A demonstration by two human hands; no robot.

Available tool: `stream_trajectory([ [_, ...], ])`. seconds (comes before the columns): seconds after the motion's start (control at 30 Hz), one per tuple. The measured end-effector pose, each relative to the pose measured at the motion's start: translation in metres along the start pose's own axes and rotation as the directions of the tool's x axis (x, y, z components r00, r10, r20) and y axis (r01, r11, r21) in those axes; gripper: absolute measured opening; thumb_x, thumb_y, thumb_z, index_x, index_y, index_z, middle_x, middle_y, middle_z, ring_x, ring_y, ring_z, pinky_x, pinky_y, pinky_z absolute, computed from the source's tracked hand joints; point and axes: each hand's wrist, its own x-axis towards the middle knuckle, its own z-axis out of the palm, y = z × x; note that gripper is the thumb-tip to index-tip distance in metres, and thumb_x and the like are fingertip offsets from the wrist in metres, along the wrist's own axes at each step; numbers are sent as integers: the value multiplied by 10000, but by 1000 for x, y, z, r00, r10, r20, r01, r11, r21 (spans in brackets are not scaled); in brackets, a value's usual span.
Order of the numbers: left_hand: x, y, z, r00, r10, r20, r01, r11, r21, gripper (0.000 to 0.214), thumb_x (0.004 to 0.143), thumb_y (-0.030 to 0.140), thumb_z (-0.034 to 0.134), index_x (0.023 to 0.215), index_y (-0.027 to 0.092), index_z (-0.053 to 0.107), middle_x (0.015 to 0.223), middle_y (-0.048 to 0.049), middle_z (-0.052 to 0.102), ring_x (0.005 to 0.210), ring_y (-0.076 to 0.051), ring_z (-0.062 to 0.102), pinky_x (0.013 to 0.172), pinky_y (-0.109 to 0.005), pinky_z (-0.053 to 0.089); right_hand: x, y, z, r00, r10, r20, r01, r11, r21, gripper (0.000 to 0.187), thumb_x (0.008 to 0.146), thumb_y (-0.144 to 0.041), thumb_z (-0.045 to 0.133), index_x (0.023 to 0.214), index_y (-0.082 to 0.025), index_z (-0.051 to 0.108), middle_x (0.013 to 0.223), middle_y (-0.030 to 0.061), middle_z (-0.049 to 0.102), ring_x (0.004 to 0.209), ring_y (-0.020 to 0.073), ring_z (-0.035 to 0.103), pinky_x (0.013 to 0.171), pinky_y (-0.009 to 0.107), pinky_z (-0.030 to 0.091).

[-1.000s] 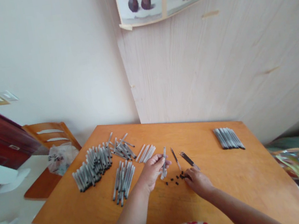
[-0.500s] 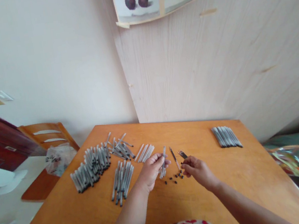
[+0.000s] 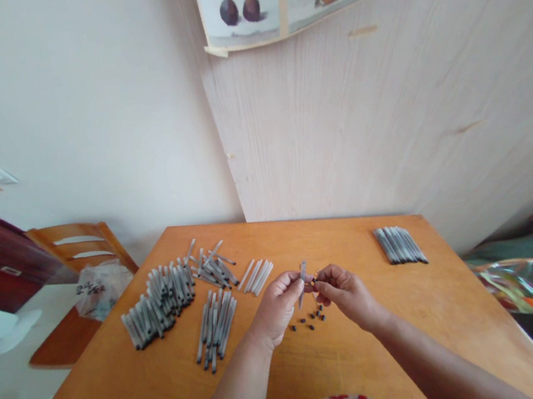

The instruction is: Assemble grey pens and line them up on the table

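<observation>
My left hand (image 3: 279,302) is closed around a clear grey pen barrel (image 3: 302,268), which points up and away from me. Close on its right, my right hand (image 3: 340,290) pinches a small dark piece, apparently a black pen plug, at its fingertips beside the barrel. Several loose black plugs (image 3: 312,327) lie on the table just below both hands. Behind my right fingers, the refills and the dark pen on the table are mostly hidden. Left of my left hand lie a short row of pale empty barrels (image 3: 259,276) and a bundle of dark-tipped pens (image 3: 216,325).
A large pile of pens (image 3: 161,300) covers the left part of the wooden table (image 3: 418,324), with a looser heap (image 3: 214,268) behind it. A neat row of pens (image 3: 400,246) lies far right. A chair (image 3: 76,246) holding a plastic bag (image 3: 101,289) stands left.
My right hand has moved up and left from beside the plugs to meet my left hand. My left hand has shifted slightly right with the barrel. The view has tilted a little.
</observation>
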Motion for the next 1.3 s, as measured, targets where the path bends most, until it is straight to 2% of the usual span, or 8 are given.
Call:
stream_trajectory([
  [0.17, 1, 0, 4, 1000, -1, 3, 1, 998, -55, 364, 815, 449, 694, 1025, 152, 693, 1024, -97, 709, 1048, -231, 639, 992, -375, 438, 1, -3, 2, 999, -14, -31, 15, 1000, 19, 283, 782, -440, 696, 781, -208, 534, 675, 11, 658, 561, 129, 567, 528, 251, 417],
  [0.3, -1, 1, 6, 1000, -9, 0, 9, 998, -56, 390, 786, 457, 724, 1028, 152, 696, 1056, -110, 706, 1056, -236, 636, 990, -376, 441, 0, -5, 1, 994, -67, -90, 70, 997, 32, 239, 776, -392, 703, 775, -205, 555, 650, -14, 603, 550, 115, 511, 525, 248, 385],
  [0.47, -3, 4, 8, 1000, -26, -17, 27, 999, 28, 396, 804, 461, 704, 1031, 137, 688, 1042, -122, 706, 982, -222, 645, 912, -350, 461, 1, -15, -3, 988, -94, -121, 102, 993, 61, 199, 782, -356, 701, 784, -203, 574, 620, -33, 552, 559, 113, 463, 546, 252, 368],
  [0.6, -3, 4, 8, 1000, 3, -25, 0, 993, 120, 361, 836, 454, 667, 1012, 138, 686, 996, -106, 708, 905, -191, 635, 875, -324, 458, 3, -32, -8, 981, -141, -132, 157, 981, 115, 203, 772, -363, 711, 811, -203, 591, 674, -28, 559, 587, 114, 486, 568, 257, 391],
  [0.77, -2, 2, 6, 1000, 22, -6, -20, 983, 181, 352, 843, 456, 651, 1011, 147, 677, 976, -89, 708, 869, -181, 628, 836, -309, 461, 4, -47, -8, 980, -159, -117, 167, 984, 55, 256, 760, -419, 713, 848, -205, 602, 704, -6, 585, 607, 128, 505, 581, 268, 414],
  [0.93, -3, 3, 6, 999, 35, 4, -35, 977, 210, 333, 833, 455, 659, 986, 159, 682, 957, -83, 711, 865, -182, 627, 825, -301, 466, 5, -48, -7, 979, -172, -110, 172, 985, -11, 273, 761, -446, 708, 849, -208, 606, 724, 12, 606, 655, 146, 532, 628, 280, 442],
  [1.3, -1, 0, 4, 1000, 18, 11, -21, 964, 265, 298, 868, 421, 609, 994, 159, 674, 964, -89, 711, 864, -186, 634, 838, -320, 480, 6, -42, -9, 978, -194, -73, 193, 981, -19, 245, 769, -417, 716, 856, -207, 627, 766, 18, 639, 703, 152, 556, 671, 283, 451],
])
